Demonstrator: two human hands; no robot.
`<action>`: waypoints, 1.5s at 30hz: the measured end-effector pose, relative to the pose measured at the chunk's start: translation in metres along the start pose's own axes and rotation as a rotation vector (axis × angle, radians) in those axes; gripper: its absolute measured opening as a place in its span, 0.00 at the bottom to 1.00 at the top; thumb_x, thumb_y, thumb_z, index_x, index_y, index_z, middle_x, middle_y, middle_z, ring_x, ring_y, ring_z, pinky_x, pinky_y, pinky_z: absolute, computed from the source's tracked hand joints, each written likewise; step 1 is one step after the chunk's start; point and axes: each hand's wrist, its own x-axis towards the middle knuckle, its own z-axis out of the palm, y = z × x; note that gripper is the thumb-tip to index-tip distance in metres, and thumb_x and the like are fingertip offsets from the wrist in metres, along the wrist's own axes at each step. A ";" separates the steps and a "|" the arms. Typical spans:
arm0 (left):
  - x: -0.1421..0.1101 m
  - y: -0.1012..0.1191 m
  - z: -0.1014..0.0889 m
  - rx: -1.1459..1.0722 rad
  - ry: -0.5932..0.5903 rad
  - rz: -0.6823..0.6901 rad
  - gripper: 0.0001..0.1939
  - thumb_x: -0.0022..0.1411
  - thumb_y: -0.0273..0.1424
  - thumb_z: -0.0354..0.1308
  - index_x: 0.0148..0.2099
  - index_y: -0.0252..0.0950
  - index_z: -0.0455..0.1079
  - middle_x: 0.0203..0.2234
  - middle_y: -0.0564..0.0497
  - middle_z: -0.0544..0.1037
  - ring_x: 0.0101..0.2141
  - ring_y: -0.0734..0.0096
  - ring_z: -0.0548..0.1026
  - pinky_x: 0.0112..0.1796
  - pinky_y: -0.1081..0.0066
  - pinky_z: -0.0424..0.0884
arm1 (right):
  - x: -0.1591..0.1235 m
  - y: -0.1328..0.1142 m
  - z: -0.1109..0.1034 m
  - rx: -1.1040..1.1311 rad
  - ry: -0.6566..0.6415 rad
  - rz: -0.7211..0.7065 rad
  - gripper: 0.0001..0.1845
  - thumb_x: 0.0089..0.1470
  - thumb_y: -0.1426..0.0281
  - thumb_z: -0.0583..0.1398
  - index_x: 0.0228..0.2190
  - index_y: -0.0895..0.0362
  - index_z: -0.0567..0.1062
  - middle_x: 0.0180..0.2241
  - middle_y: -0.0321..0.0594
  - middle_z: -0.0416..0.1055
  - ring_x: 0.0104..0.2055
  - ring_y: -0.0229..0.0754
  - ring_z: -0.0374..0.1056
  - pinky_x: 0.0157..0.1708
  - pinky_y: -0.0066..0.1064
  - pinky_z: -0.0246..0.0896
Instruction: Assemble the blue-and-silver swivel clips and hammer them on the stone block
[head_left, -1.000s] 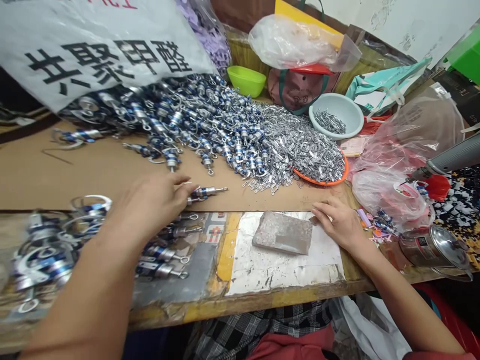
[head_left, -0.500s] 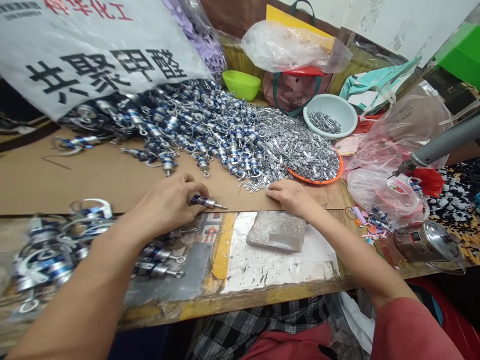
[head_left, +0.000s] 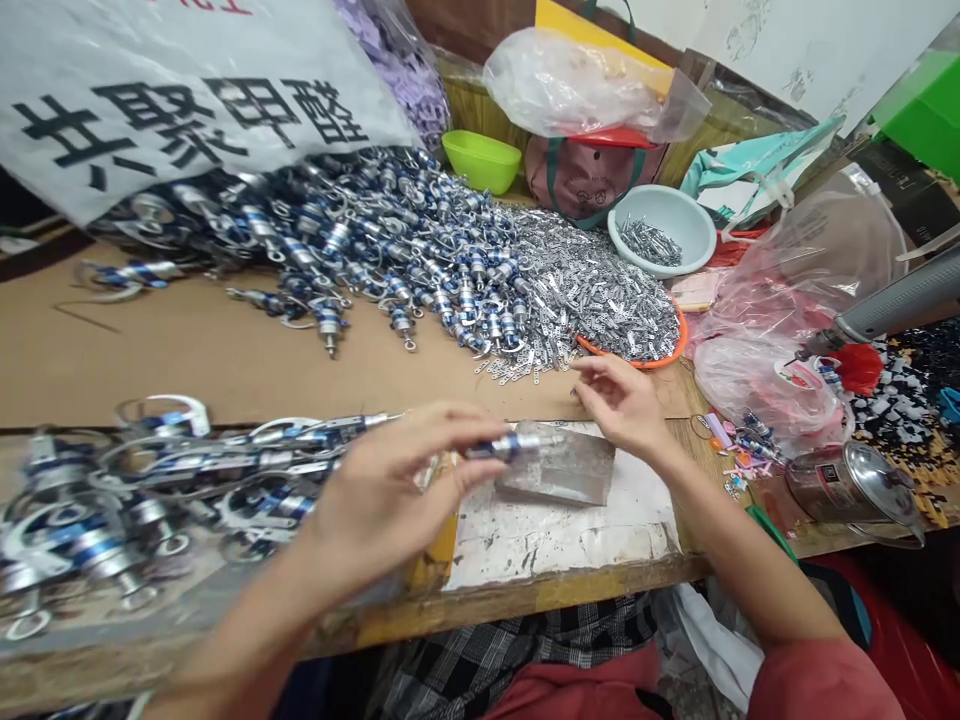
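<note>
My left hand (head_left: pixel 390 480) pinches a small blue-and-silver metal part (head_left: pixel 508 446) and holds it just above the grey stone block (head_left: pixel 570 470). My right hand (head_left: pixel 619 400) hovers beside the block with its fingertips pinched together on something too small to name, close to the spilled silver link pieces (head_left: pixel 592 300). A big heap of the blue-and-silver parts (head_left: pixel 360 240) lies further back on the cardboard. More of them, blurred, lie at the near left (head_left: pixel 112 510).
An orange tray (head_left: pixel 679 345) bears the silver links. Behind stand a pale bowl of pins (head_left: pixel 660 235), a green bowl (head_left: pixel 481 160), plastic bags (head_left: pixel 787 290) and a printed sack (head_left: pixel 187 90). A steel tin (head_left: pixel 855 490) and a grey tool handle (head_left: pixel 892 305) are at the right.
My left hand lifted one blue-and-silver part off the cardboard and carried it right, over the block. My right hand drew back from the silver links toward the block, fingers pinched.
</note>
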 end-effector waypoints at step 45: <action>-0.043 0.022 0.030 -0.371 -0.058 -0.345 0.08 0.54 0.27 0.60 0.31 0.47 0.78 0.31 0.57 0.82 0.35 0.74 0.78 0.40 0.80 0.71 | -0.077 -0.054 -0.009 0.056 0.200 -0.489 0.09 0.55 0.79 0.55 0.36 0.62 0.74 0.36 0.46 0.74 0.40 0.37 0.70 0.38 0.26 0.67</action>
